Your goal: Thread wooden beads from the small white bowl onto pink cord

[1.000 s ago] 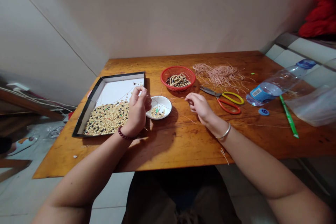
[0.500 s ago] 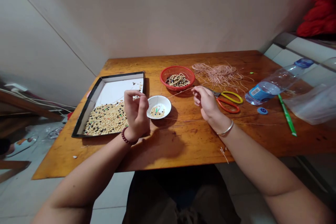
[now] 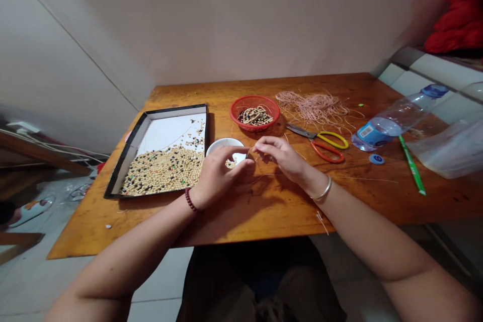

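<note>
- A black-rimmed tray (image 3: 175, 109) lay at the left of the wooden table (image 3: 264, 216), its white lining showing at the far end. Loose beads (image 3: 164, 173), mostly pale with dark ones mixed in, covered its near part.
- The left hand (image 3: 219, 173) was just right of the tray, above the table, with a dark red bead bracelet (image 3: 189, 200) on the wrist. Its fingers curled inward, and their tips came close to those of the other hand.
- A white dish (image 3: 225, 142) lay mostly hidden under the left hand. Only its far rim and a few beads showed, so what else it held could not be made out.
- The right hand (image 3: 281, 157) reached in from the right, with a silver bangle (image 3: 323, 190) on the wrist. Its thumb and forefinger were pinched together, almost touching the left fingertips.
- A fine thread (image 3: 264, 175) ran near the hands. It was too thin to follow, so I could not tell whether either hand gripped it or anything else.
- Far from the hands stood a red basket (image 3: 241, 105) holding strung beads (image 3: 255, 115).
- Right of it lay a tangle of pink cord (image 3: 313, 108), with scissors (image 3: 327, 145) nearer, their handles yellow and orange.
- Further right were a plastic bottle (image 3: 392, 121) on its side, a small blue disc (image 3: 376, 159), a green stick (image 3: 412, 172) and a clear plastic bag (image 3: 449, 146), cut off by the frame edge.
- A blurred red cloth (image 3: 449, 25) showed in the far right corner.
</note>
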Motion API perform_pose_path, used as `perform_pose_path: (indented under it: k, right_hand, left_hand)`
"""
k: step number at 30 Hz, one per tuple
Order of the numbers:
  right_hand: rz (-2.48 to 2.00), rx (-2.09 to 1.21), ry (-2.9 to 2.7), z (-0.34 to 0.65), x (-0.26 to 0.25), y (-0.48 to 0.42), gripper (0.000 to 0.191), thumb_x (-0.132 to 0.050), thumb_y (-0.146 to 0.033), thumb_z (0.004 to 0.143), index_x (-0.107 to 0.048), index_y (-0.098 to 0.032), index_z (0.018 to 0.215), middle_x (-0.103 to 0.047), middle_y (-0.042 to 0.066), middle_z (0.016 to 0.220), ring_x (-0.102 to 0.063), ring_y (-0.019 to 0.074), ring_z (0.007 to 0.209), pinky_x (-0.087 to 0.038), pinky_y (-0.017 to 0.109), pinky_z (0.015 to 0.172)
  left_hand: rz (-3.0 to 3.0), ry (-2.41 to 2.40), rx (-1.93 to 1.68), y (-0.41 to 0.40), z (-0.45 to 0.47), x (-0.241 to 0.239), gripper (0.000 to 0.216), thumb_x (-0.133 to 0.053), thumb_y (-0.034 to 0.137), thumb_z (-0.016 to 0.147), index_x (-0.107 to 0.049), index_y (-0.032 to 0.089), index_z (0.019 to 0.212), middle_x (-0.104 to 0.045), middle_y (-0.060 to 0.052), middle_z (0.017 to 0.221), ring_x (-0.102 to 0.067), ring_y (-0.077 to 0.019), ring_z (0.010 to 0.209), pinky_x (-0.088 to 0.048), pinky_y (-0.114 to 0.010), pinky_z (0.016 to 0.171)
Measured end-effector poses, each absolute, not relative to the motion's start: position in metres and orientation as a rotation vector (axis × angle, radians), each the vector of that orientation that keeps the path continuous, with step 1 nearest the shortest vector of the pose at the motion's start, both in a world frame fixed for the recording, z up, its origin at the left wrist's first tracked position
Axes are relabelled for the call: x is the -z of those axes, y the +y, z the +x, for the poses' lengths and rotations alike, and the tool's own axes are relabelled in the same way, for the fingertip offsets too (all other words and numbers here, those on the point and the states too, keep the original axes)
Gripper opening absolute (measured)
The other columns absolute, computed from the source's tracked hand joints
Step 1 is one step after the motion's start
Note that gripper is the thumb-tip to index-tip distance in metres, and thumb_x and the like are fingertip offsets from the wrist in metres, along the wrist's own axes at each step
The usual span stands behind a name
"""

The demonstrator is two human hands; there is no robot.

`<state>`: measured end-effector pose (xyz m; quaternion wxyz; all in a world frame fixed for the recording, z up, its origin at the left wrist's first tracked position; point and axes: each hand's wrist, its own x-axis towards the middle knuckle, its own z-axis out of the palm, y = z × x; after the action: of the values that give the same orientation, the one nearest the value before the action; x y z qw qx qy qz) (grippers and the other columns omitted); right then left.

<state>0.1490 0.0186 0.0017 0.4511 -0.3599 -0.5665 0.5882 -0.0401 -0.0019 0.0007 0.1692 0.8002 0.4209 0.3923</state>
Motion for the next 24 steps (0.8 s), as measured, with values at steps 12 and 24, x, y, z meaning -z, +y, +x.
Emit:
perform_pose_path:
  k: [12,24]
  right_hand:
    - [-0.805,-1.67,-1.184,0.153,-0.002,0.015,0.013,-0.068,-0.032,0.074,-0.065,-0.019,0.073,-0.05,-0.003,0.065,-0.04,0.0086,0.058,-0.032,0.022,0.054]
    - [-0.824,-1.579,-1.006,0.172,-0.017,0.024,0.017,-0.06,-0.034,0.077,-0.05,-0.021,0.069,-0.048,-0.002,0.074,-0.04,0.0089,0.059,-0.033,0.023,0.051]
  left_hand:
    - [2.305,1.235,-1.207,-0.001,-0.041,0.0,0.013,-0.063,0.031,0.084,-0.069,0.02,0.081,-0.067,-0.002,0.072,-0.052,-0.0114,0.058,-0.04,-0.024,0.06]
    - [2.307,1.192,-1.147,-0.002,-0.042,-0.006,0.015,-0.06,0.031,0.086,-0.065,0.019,0.078,-0.059,-0.001,0.066,-0.046,-0.0113,0.057,-0.033,-0.024,0.059]
